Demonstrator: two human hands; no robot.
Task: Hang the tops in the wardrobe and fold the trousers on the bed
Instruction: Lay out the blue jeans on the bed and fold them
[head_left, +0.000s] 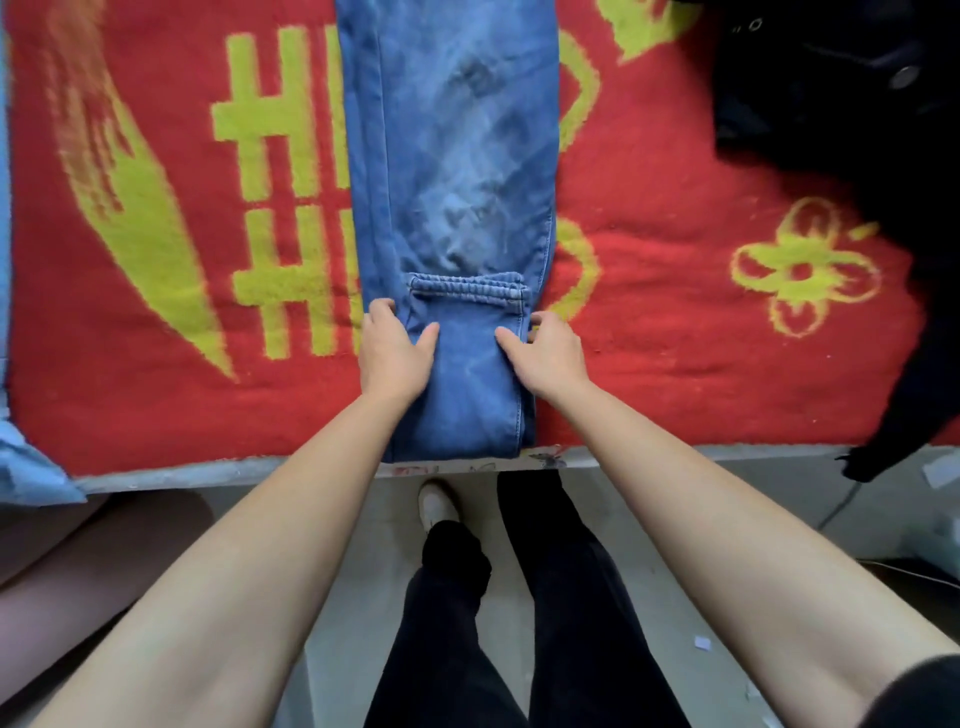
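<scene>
A long pair of blue denim trousers (457, 171) lies on a red woven blanket with yellow patterns (675, 338), its elastic hem doubled over, the left hand (392, 353) and right hand (550, 356) gripping the fold's edges.

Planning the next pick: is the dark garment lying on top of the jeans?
No, the dark garment lies at the blanket's right edge, apart from the jeans in the middle.

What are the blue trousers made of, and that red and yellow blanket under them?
The blue trousers look like denim: matte, faded blue cloth with pale worn patches and stitched seams along the side. The red blanket looks like thick, fuzzy woven cloth, maybe wool or acrylic: its yellow patterns have soft, stepped edges.
</scene>
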